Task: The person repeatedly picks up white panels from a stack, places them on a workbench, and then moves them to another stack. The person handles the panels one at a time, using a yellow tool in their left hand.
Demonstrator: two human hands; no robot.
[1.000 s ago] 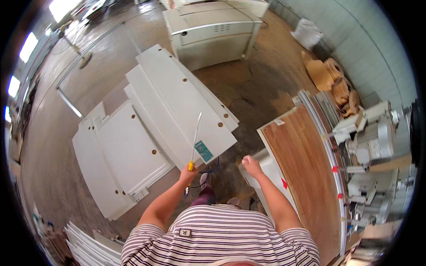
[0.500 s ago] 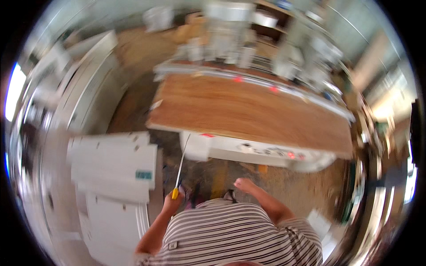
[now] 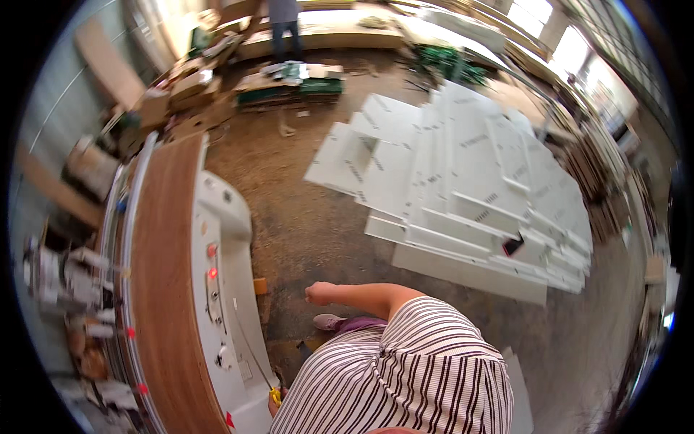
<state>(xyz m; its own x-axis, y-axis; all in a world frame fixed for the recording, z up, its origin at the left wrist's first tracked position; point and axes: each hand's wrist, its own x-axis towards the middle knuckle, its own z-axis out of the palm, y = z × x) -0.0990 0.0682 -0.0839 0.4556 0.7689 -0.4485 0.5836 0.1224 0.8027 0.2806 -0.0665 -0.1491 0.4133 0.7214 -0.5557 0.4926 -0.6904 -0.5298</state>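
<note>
Seen from above, the wearer's striped shirt [image 3: 405, 362] fills the bottom centre. At its left edge, the left hand [image 3: 273, 407], partly hidden by the shirt, grips a yellow-handled tool [image 3: 275, 396]. The tool's long thin metal shaft slants up and away in front of the white side of a machine [image 3: 238, 289]. The right hand [image 3: 319, 293] is curled into a fist, held out over the brown floor [image 3: 289, 217], above and beside a pale shoe [image 3: 329, 322]. To the left, a long brown wooden board [image 3: 170, 275] tops the machine, whose side has red buttons [image 3: 212, 273]. To the right lies a broad, overlapping stack of white panels [image 3: 463, 166], with a small dark object [image 3: 512, 245] on top. Farther off are a low stack of boards [image 3: 289, 88], a green heap [image 3: 452, 65] and a standing person in blue trousers [image 3: 286, 37].
</note>
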